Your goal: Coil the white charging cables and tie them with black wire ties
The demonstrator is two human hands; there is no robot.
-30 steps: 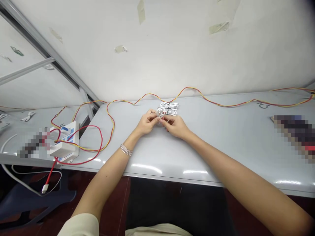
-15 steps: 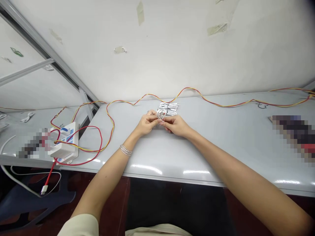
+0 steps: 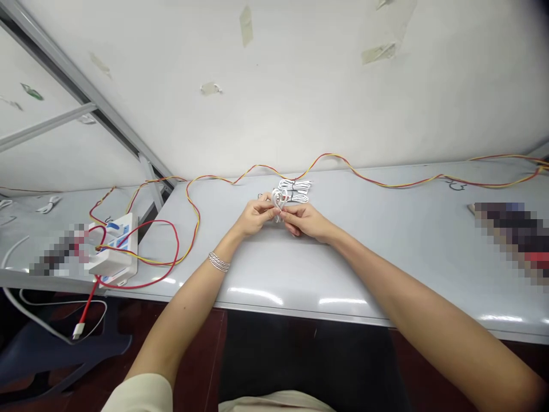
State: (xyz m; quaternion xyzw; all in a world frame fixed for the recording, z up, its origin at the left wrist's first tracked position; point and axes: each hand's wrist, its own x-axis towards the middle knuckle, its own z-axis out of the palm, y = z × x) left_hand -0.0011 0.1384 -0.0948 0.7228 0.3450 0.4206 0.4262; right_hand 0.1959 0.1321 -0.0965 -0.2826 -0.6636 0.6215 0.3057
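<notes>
We see left hand (image 3: 256,216) and right hand (image 3: 309,220) meeting above table (image 3: 386,240). Both grips closed to fingertip pinch on white cable coil (image 3: 278,200). Since a second ago, hands barely shifted and coil stands more upright and tighter, just in front of tied cable bundle (image 3: 295,190). We judge loops nearly gathered. Red-yellow wire (image 3: 334,155) behind unmoved.
</notes>
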